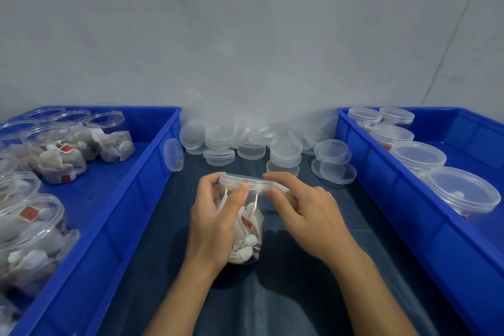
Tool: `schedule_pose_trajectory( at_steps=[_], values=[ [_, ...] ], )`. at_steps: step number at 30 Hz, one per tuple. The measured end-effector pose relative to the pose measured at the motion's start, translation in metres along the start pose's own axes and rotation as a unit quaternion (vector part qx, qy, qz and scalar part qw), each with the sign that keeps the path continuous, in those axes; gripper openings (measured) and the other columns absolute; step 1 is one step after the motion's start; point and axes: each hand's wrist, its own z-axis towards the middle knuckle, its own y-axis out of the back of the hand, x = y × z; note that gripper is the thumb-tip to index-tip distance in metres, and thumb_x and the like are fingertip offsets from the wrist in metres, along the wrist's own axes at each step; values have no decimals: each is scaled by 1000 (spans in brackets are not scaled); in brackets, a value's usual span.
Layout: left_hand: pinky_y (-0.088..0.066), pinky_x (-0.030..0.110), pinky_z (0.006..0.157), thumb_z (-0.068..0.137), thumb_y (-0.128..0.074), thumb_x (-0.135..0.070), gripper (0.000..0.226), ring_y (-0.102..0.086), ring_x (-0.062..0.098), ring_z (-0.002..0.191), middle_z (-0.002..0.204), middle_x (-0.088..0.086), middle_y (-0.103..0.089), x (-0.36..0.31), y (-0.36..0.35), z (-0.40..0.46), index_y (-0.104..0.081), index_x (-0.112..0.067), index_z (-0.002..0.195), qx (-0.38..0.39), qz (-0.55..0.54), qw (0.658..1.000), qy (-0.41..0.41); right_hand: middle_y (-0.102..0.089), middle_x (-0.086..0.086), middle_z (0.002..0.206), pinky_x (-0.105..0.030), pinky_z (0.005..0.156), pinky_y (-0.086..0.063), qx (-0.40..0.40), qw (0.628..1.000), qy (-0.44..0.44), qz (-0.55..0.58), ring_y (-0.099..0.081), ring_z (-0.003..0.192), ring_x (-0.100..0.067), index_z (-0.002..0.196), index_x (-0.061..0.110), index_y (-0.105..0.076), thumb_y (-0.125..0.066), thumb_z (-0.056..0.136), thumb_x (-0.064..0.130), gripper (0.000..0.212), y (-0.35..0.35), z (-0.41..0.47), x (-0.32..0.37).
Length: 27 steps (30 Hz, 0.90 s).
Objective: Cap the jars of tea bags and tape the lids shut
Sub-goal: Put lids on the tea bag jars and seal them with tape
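A clear plastic jar point(246, 224) of tea bags is held upright at the middle of the dark cloth-covered table point(313, 267), between two blue bins. Its body is wrapped by the left hand point(212, 226), thumb laid up against the lid's skirt. The clear lid point(245, 184), already seated on the mouth, is pinched at its right edge by the fingers and thumb of the right hand point(302, 215); whether tape is being pressed there cannot be told.

A crooked seat is the likely fault: a thin lid turned off-level could cross-thread, and smooth plastic may slip under the fingers. Tape laid over a raised lid would probably not hold it shut.

The jar is a thin-walled, glossy cylinder; the bags inside are soft, pale paper pouches with red tags. Loose lids point(286, 150), shallow translucent discs, are heaped behind. Uncapped jars are kept in the left bin point(141, 185), capped ones in the right bin point(403, 226), both of rigid moulded plastic.
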Motion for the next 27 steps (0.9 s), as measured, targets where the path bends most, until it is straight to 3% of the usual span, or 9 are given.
schedule_pose_trajectory(
  at_steps=[4,7,11,16,18,23,27],
  values=[
    [-54,27,85,80,-69,-61,51,-73,13,103,110,-6,-75,2,2,1,-63,-26,117,17,-20,1000,2,-54,24,58,-40,76,-50,-5,1000,-4,23,-47,61,-10,128,48,-59,-49,104,48,26,-1,-1,1],
    [-53,32,87,84,-62,-65,49,-70,8,105,113,-11,-72,1,1,-1,-60,-32,120,22,38,999,-10,-55,20,58,-41,77,-51,-18,1000,-1,26,-50,62,-11,129,47,-60,-51,103,47,27,-1,-1,3],
    [-53,33,89,86,-56,-71,53,-59,3,110,116,-16,-57,-2,0,-3,-60,-32,123,-82,190,975,-75,-50,18,54,-43,77,-53,-35,999,-1,16,-59,67,-15,129,42,-62,-52,102,49,29,-3,-1,6],
    [-56,45,84,100,-65,-46,32,-62,12,103,112,-7,-63,-5,-10,-10,-64,-19,117,-144,223,956,-128,-45,18,54,-44,74,-51,-24,999,-1,-32,-62,69,-19,129,37,-57,-35,104,55,39,-8,-3,13],
    [-54,42,86,98,-64,-48,37,-61,12,107,117,-8,-62,-5,-13,-10,-61,-21,123,-126,231,958,-116,-45,17,56,-43,73,-49,-20,999,-8,-36,-61,71,-20,132,36,-56,-29,101,51,44,-7,-3,14],
    [-40,32,78,82,-49,-82,61,-59,9,103,122,-19,-57,-5,-13,-11,-39,-40,124,-81,261,959,-74,-50,14,58,-43,71,-46,-5,1000,-1,-15,-55,66,-16,138,34,-55,-25,98,44,51,-4,-5,18],
    [-40,26,72,81,-51,-85,68,-51,0,99,118,-25,-53,-2,-9,-5,-46,-39,130,-92,254,961,-56,-49,13,58,-47,72,-49,12,1000,8,-5,-54,63,-18,143,36,-52,-32,101,38,46,-4,-5,18]
  ],
)
